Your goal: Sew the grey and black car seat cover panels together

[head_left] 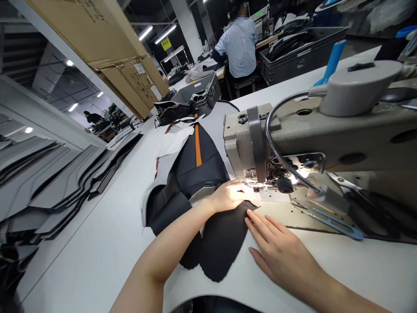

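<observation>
A black sewn cover piece (224, 239), looking like leather or coated fabric with grey backing and an orange strip (197, 145), lies across the white table up to the sewing machine (325, 126). My left hand (231, 195) is closed on its edge beside the lit needle area, its fingertips partly hidden near the presser foot. Lower right, my right hand (280, 248) lies flat with fingers stretched out, the fingertips touching the black piece's right edge. Nothing is held in the right hand.
Scissors (345, 181) and tweezers (335, 221) rest on the machine bed. Stacked grey panels (65, 178) line the left. A grey crate (213, 89) and cardboard boxes (130, 82) stand behind. Farther back, a person in a light blue shirt (241, 48) faces away.
</observation>
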`<action>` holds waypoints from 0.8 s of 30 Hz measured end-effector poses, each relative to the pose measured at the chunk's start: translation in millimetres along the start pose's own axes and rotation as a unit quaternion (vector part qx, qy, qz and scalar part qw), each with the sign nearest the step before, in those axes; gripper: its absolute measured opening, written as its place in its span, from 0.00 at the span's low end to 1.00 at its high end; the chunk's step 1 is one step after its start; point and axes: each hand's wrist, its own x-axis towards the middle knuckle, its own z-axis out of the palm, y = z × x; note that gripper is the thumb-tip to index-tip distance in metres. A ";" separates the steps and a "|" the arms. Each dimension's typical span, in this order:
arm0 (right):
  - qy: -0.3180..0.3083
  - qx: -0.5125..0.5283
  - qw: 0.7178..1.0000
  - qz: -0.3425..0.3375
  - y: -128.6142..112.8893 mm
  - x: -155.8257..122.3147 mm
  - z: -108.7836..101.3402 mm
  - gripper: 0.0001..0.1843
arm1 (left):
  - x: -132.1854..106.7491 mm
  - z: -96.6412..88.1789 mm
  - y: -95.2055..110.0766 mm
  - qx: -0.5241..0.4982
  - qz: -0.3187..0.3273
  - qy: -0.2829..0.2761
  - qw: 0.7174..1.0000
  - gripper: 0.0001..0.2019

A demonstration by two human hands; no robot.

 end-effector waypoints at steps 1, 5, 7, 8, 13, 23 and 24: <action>0.000 0.002 1.000 0.001 -0.3 -0.9 0.0 0.28 | 0.1 1.0 -0.8 0.003 -0.007 -0.005 1.000 0.16; -0.004 0.018 1.000 0.008 -0.4 -2.9 0.2 0.27 | 6.6 1.1 -6.4 0.001 -0.035 -0.032 0.999 0.17; -0.008 0.026 1.000 0.010 0.0 -3.3 0.2 0.25 | 12.8 -0.9 -9.9 -0.008 -0.039 -0.029 0.999 0.16; -0.010 0.030 0.999 0.011 0.1 -3.4 0.1 0.25 | 16.1 -2.1 -11.5 -0.012 -0.041 -0.026 0.999 0.16; -0.019 0.048 0.999 0.014 0.2 -2.7 -1.8 0.22 | 27.7 -5.0 -18.7 -0.010 -0.058 -0.018 0.998 0.16; -0.027 0.053 0.998 0.011 0.1 -2.2 -2.6 0.21 | 25.7 -1.9 -23.3 0.019 -0.068 -0.042 0.997 0.14; -0.028 0.049 0.998 0.008 0.1 -2.5 -2.9 0.21 | 25.2 -1.3 -23.5 0.017 -0.067 -0.043 0.997 0.14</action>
